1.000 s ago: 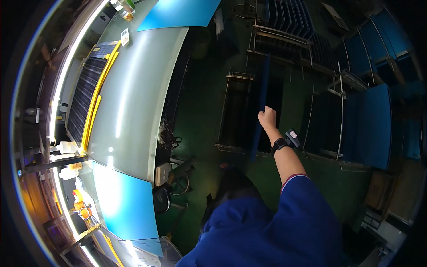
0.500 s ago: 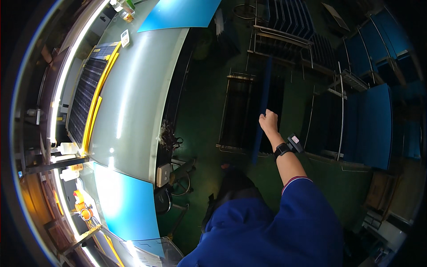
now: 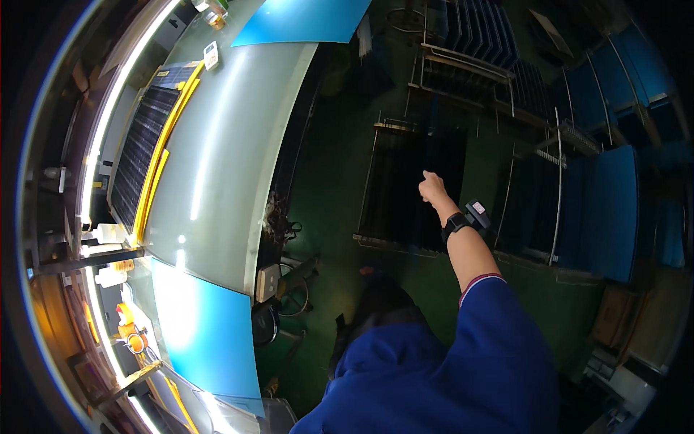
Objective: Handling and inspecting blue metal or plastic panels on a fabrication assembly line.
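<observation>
My right hand [image 3: 434,189] reaches forward over a dark floor rack [image 3: 394,127] with metal end rails. Its fingers are curled closed, and what they hold, if anything, is lost in the dark below. On that wrist sits a black band [image 3: 456,226] with a small device. Thin blue traces show faintly at the rack's far end, too dark to read as separate sheets. My left hand is out of view.
To the left runs a long lit worktable [image 3: 224,159] with a blue sheet [image 3: 206,333] at its near end and another blue sheet [image 3: 300,22] at its far end. A yellow-edged screen frame [image 3: 155,155] lies on it. Racks with blue panels [image 3: 600,210] stand right.
The blue sheet seen edge-on under my right hand no longer shows as an upright strip. The hand has shifted slightly left and stays closed. The view has turned a little.
</observation>
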Demonstrator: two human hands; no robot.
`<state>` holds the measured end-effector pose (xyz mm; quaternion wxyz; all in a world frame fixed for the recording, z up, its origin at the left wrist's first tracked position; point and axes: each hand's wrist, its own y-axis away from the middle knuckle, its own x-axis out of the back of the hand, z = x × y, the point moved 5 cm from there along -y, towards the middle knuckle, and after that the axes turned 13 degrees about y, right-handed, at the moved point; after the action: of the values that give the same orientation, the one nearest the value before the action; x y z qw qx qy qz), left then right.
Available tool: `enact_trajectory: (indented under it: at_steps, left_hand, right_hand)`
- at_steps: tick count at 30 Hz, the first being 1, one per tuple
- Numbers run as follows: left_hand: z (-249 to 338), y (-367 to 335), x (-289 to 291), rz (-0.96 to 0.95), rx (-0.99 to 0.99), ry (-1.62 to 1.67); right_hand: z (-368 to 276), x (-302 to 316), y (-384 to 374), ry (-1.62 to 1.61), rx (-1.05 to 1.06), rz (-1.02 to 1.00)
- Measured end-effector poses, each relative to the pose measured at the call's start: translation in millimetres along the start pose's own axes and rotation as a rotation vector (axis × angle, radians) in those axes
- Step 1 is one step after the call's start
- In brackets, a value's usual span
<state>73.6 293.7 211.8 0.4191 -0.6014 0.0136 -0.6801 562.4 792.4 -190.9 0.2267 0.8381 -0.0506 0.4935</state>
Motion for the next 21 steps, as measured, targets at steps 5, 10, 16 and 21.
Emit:
enact_trajectory:
  at_steps: [5,10,16,21]
  left_hand:
    - [-1,16,19,0.045,0.006,-0.024]
    - [-7,52,48,0.117,-0.003,-0.058]
    - [-22,128,11,-0.053,0.045,-0.129]
    - [-29,173,-25,-0.255,0.124,0.064]
  right_hand:
    - [-55,37,44,0.059,0.162,0.069]
    - [-105,-22,159,-0.401,0.181,-1.015]
    - [-205,-46,319,-0.549,0.206,-1.949]
    - [-278,-54,362,-0.642,0.095,-1.968]
